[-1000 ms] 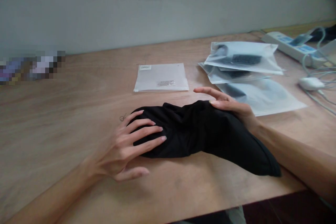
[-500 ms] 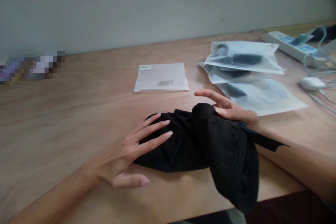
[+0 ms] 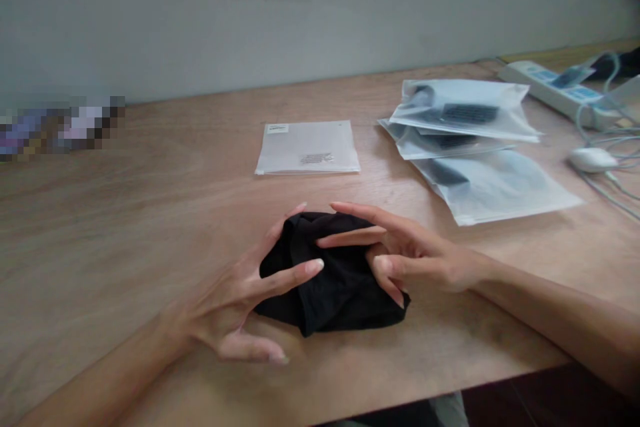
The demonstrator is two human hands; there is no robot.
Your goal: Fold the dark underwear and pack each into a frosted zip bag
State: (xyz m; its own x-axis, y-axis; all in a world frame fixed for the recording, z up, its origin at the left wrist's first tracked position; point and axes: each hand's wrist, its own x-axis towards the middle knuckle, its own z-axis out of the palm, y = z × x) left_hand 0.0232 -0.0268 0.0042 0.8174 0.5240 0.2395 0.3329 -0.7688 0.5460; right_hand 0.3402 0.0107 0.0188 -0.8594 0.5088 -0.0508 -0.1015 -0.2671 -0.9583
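A folded piece of black fabric (image 3: 345,287), a garment by its look, lies on the table in front of me. I cannot make out its exact kind. My left hand (image 3: 245,297) rests on its left side with the fingers spread, the thumb held apart near the table. From the right, my right hand (image 3: 415,253) lies over the fabric, two fingers stretched across its top and the others bent at its right side. Beyond the fabric lies a flat frosted zip bag (image 3: 305,143) with a small label and printed text.
At the right, several frosted bags (image 3: 465,107) with dark contents lie overlapping. Behind them sit a white power strip (image 3: 560,93) and a white charger (image 3: 593,159) with loose cables. A blurred-out item (image 3: 83,123) is at the far left. The table's front edge shows below.
My right hand has moved left, folding the hanging right part of the black fabric over onto the rest. The fabric is now a smaller bundle. My left hand has stayed nearly in place.
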